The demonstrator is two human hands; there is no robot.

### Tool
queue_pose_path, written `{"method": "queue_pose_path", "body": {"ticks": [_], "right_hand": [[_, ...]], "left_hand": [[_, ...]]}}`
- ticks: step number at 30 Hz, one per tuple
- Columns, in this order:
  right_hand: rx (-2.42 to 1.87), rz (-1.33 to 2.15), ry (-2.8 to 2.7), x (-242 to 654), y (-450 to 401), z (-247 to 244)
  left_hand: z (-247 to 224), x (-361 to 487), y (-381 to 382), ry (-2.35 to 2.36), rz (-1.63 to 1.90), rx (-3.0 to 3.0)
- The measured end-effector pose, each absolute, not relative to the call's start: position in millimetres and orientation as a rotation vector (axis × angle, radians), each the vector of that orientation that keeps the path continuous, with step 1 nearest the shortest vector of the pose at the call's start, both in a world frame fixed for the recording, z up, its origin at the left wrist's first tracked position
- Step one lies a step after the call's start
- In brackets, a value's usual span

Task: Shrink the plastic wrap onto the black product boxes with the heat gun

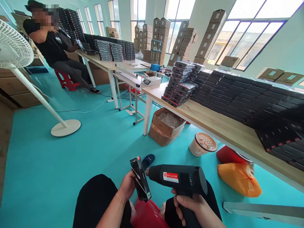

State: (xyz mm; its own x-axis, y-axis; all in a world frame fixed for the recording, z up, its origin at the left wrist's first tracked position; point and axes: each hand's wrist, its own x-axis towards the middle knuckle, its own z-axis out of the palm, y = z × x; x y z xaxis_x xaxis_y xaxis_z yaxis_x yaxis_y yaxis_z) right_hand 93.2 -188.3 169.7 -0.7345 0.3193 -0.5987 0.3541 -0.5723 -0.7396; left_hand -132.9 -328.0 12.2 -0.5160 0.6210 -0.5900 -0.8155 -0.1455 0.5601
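Closest in: left hand (128, 185) closed around a slim black box (141, 180), which is held up at a tilt over the floor, left of the near table (213, 117). Right hand (187, 205) wrapped round the handle of a heat gun (178, 177), also left of the near table. Gun's nozzle points at the box, just beside its long side. Gun's side carries a red and white label, "HUA LAI SHI". Red seat (147, 215) between the wearer's knees. Dark slipper (148, 161) on the floor past the box.

Along the near table's foot: orange bag (238, 179), tied, against something red; then a waste basket (201, 145). Under the table's far end, an open carton (163, 126) with clear plastic inside.

On the near table: long row of black boxes (228, 95) down its window side; stacks of shiny wrapped boxes (180, 82) towards its far end, a white device (152, 81) past them at that end.

Well left of the near table, a white standing fan (14, 47). Beyond that table, another table (104, 63) bearing more stacks; a person in black (57, 47) sits beside it on a red stool (67, 82). Tall carton piles (161, 34) behind, by the windows (256, 28).
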Motion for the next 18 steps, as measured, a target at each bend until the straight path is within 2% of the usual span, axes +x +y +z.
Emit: {"method": "queue_pose_path", "body": {"ticks": [18], "right_hand": [[0.996,-2.263,1.845,30.0,-148.3,232.8]], "left_hand": [[17.8,-119.1,-330.3,1.112,1.763,-0.166]]}}
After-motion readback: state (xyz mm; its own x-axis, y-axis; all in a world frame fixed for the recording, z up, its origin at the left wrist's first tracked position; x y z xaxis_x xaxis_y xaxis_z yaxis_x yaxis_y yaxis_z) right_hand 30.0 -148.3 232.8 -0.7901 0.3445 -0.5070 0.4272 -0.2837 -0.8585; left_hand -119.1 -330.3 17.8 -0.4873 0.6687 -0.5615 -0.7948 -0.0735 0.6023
